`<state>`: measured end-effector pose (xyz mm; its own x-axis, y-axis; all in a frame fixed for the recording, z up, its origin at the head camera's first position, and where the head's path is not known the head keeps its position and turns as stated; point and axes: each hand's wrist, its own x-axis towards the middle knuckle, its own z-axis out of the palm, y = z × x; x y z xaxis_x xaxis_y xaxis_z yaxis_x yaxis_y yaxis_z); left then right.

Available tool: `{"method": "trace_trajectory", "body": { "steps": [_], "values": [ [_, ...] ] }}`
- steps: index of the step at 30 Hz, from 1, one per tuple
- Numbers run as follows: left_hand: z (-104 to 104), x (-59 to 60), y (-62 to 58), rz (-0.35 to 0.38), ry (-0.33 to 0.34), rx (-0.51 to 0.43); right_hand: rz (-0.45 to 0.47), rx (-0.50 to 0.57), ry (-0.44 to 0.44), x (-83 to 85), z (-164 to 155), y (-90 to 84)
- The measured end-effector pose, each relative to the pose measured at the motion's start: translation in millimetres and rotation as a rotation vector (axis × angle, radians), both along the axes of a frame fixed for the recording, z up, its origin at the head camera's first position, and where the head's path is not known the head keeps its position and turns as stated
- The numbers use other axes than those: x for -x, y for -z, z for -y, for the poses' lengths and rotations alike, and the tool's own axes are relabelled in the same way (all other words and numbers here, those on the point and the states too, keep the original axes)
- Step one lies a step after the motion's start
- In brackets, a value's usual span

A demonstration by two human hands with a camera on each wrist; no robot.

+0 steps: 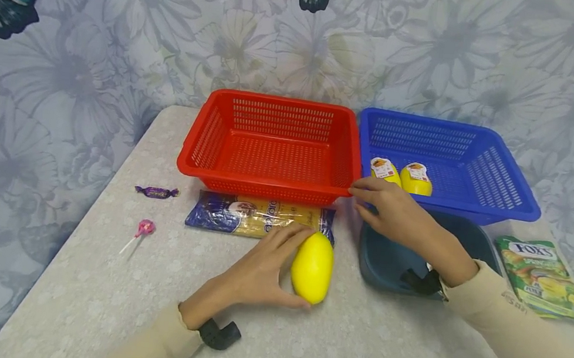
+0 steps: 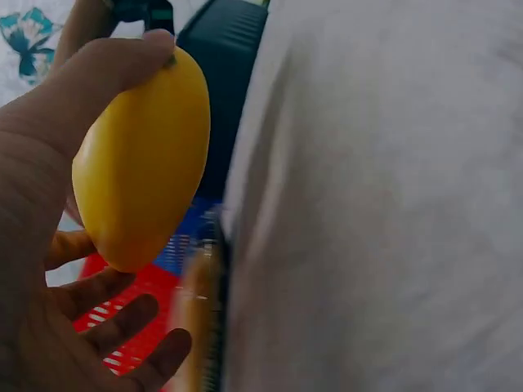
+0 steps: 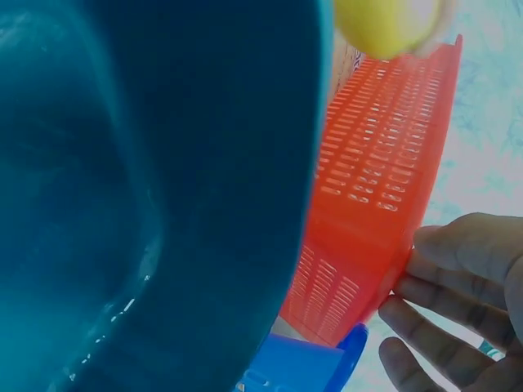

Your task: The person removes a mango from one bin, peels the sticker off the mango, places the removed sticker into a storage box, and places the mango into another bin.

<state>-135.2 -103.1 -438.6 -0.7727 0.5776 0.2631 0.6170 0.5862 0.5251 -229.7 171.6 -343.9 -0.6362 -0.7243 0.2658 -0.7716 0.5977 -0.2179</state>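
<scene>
A smooth yellow mango (image 1: 312, 267) stands upright over the near middle of the table, its stem end showing in the left wrist view. My left hand (image 1: 263, 268) holds it from the left, thumb (image 2: 122, 61) at one end and fingers towards the other. My right hand (image 1: 395, 212) reaches over the dark teal tub (image 1: 370, 262), relaxed fingers (image 3: 441, 298) touching the near right rim corner of the red basket (image 1: 265, 181). Two more yellow mangoes, the right one (image 1: 416, 185) and the left one (image 1: 392, 175), carry labels in the blue basket (image 1: 475, 206).
Before the red basket lies a blue and yellow packet (image 1: 217, 209), partly behind my left hand. A purple wrapped candy (image 1: 156, 192) and a pink lollipop (image 1: 145, 227) lie at the left. To the right is a green FOX'S bag (image 1: 542, 276). A patterned wall (image 1: 301, 51) rises behind.
</scene>
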Motion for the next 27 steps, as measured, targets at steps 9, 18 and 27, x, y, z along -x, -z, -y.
{"method": "trace_trajectory", "body": {
  "steps": [9, 18, 27],
  "values": [
    [11, 6.4, -51.3, 0.002, -0.005, -0.073, 0.014, -0.014, 0.015, -2.7, 0, 0.6],
    [15, 43.7, -94.6, 0.007, -0.035, -0.132, 0.008, -0.029, 0.014, -5.1, 0, 2.3],
    [11, 89.2, -122.6, -0.041, -0.073, -0.08, 0.002, -0.037, 0.022, -4.7, -1, 3.0]
  ]
}}
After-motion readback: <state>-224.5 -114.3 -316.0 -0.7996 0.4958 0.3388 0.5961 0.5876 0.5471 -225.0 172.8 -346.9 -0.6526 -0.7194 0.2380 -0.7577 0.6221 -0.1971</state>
